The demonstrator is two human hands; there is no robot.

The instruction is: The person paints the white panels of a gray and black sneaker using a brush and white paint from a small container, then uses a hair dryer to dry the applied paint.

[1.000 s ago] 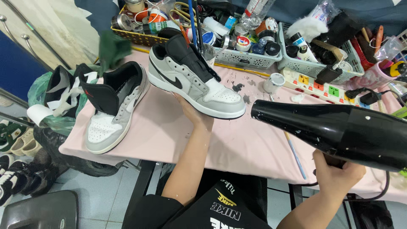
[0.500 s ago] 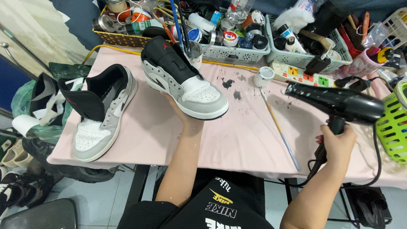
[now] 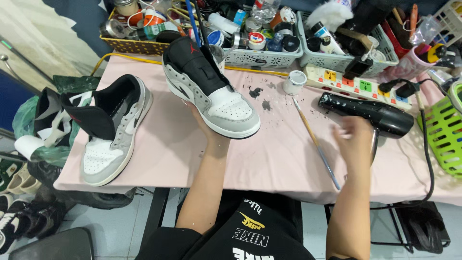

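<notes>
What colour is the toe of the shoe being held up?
White on top with a grey edge, seen in the head view: sneaker in the left hand.

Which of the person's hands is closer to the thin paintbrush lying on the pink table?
The right hand, resting by the black hair dryer just right of the paintbrush. The left hand is farther left, under the grey and white sneaker it holds up.

- Your left hand [image 3: 204,126] and right hand [image 3: 355,139] are bare: no gloves, rings or watch show.
- Both your forearms are uncovered, no sleeves reaching them.
- At the bottom centre of the frame you wear black clothing [image 3: 240,231] printed with white lettering and a yellow mark.
</notes>
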